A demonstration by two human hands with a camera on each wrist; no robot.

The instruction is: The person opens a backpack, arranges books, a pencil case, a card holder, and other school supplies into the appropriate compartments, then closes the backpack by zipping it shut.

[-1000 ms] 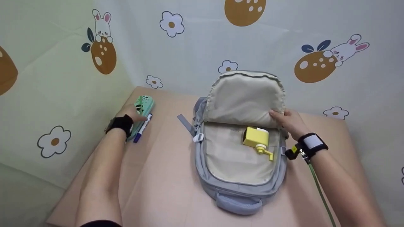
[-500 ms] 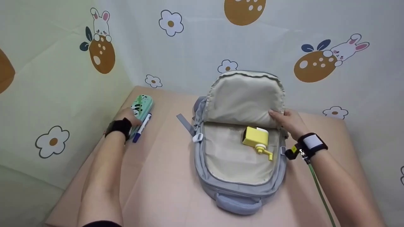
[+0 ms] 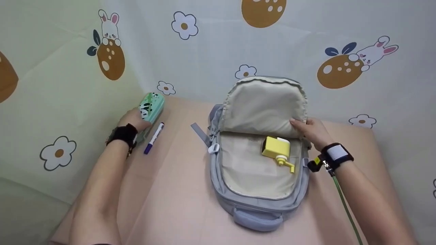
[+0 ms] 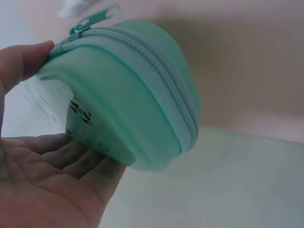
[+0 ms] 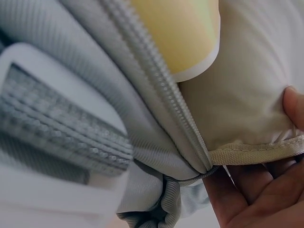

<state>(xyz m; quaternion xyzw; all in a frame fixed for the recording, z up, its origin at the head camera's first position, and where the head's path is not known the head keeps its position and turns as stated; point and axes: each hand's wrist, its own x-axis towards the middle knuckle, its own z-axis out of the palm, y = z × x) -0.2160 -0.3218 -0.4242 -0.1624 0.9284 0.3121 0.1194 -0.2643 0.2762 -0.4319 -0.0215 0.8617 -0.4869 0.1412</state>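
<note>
Head view: left hand [image 3: 133, 118] grips the green pencil case [image 3: 150, 108] at its near end, at the far-left corner of the desk [image 3: 170, 190]. The case's long axis runs near-left to far-right, its far end pointing toward the wall. A purple marker [image 3: 153, 138] lies on the desk just right of the case, roughly parallel, apart from the fingers. The open grey backpack [image 3: 259, 204] lies well to the right; the right hand [image 3: 311, 131] pinches its lifted flap [image 3: 264, 105] at the right edge. A yellow sharpener [image 3: 277, 150] sits inside, near the right hand.

Left wrist view: fingers [image 4: 71, 164] curl under the pencil case [image 4: 128, 109], thumb on top by the zip pull; the case appears clear of the desk.

Right wrist view: fingers [image 5: 247, 194] curl beneath the flap [image 5: 247, 95] hem, thumb tip above, beside the backpack [image 5: 95, 90] zip.
</note>
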